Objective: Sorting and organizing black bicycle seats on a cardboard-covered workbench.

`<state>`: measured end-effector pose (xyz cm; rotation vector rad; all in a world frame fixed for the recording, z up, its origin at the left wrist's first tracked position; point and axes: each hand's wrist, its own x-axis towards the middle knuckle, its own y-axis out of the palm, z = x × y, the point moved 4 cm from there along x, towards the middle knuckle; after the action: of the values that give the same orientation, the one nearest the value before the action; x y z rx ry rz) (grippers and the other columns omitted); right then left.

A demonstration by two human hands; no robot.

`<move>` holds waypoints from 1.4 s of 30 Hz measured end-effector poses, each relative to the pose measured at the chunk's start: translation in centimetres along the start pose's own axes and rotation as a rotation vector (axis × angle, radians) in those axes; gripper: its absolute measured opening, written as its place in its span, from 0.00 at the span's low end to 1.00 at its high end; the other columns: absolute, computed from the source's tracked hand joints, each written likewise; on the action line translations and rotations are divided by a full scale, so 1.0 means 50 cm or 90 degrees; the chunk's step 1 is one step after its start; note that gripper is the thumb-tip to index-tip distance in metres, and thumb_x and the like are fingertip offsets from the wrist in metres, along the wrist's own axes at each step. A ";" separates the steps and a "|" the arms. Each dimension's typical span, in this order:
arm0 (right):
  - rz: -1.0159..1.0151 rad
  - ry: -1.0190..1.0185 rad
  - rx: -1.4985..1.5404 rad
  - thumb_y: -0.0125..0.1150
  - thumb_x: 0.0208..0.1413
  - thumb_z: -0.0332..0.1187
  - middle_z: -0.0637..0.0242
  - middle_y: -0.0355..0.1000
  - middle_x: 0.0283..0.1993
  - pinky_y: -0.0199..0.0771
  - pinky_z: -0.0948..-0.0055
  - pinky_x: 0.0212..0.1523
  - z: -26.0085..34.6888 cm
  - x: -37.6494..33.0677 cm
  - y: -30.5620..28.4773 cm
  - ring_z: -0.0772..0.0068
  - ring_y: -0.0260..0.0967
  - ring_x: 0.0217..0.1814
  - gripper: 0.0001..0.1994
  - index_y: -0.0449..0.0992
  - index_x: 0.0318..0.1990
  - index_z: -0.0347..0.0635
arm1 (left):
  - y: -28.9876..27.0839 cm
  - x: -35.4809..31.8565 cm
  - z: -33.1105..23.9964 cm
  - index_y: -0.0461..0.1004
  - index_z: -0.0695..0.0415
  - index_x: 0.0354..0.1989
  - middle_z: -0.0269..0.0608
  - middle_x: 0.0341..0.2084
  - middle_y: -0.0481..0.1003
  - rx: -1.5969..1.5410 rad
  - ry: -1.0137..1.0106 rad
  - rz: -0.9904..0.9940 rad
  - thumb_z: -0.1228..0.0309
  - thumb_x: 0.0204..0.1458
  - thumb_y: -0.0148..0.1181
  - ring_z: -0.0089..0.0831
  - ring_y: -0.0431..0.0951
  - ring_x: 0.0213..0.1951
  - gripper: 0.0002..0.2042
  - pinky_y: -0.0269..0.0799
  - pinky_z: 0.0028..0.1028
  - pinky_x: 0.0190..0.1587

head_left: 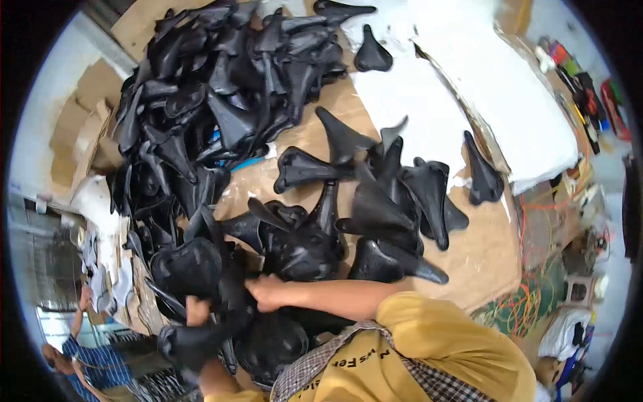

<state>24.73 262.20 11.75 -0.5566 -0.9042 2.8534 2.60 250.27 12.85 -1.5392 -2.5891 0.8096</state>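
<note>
Two bare hands are seen at the near left, among black saddle-shaped pieces. By the right hand (266, 293), curled narrow, the edge of a dark saddle (234, 295) is gripped. The left hand (197, 311) is partly covered by a blurred saddle (191, 345); whether it is closed cannot be told. More pieces are spread over brown cardboard (479, 268), and a large heap (221, 74) is piled at the far left. White sheeting (415, 100) is laid at the far right.
</note>
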 end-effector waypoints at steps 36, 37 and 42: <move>-0.422 0.389 -0.511 0.50 0.40 0.27 0.54 0.67 0.32 0.69 0.69 0.28 -0.358 -0.556 -0.260 0.59 0.66 0.34 0.22 0.65 0.47 0.29 | 0.874 0.388 -0.385 0.74 0.59 0.37 0.47 0.40 0.72 0.513 0.115 0.235 0.56 0.40 0.58 0.42 0.69 0.45 0.20 0.62 0.41 0.48; -0.465 0.415 -0.379 0.51 0.40 0.27 0.51 0.67 0.32 0.69 0.67 0.28 -0.352 -0.567 -0.236 0.58 0.67 0.33 0.21 0.65 0.45 0.27 | 0.865 0.367 -0.381 0.74 0.59 0.37 0.47 0.40 0.72 0.506 0.117 0.234 0.56 0.40 0.58 0.42 0.69 0.45 0.20 0.62 0.41 0.48; -0.576 0.393 -0.097 0.50 0.43 0.27 0.44 0.67 0.35 0.69 0.63 0.34 -0.367 -0.597 -0.156 0.54 0.68 0.36 0.20 0.65 0.46 0.27 | 0.843 0.270 -0.344 0.76 0.55 0.32 0.41 0.36 0.72 0.877 0.402 0.449 0.64 0.48 0.45 0.34 0.60 0.51 0.13 0.62 0.49 0.43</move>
<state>59.10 272.51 11.65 -0.7339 -0.9234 1.6818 34.71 284.59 5.91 -1.6161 -0.5916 1.3449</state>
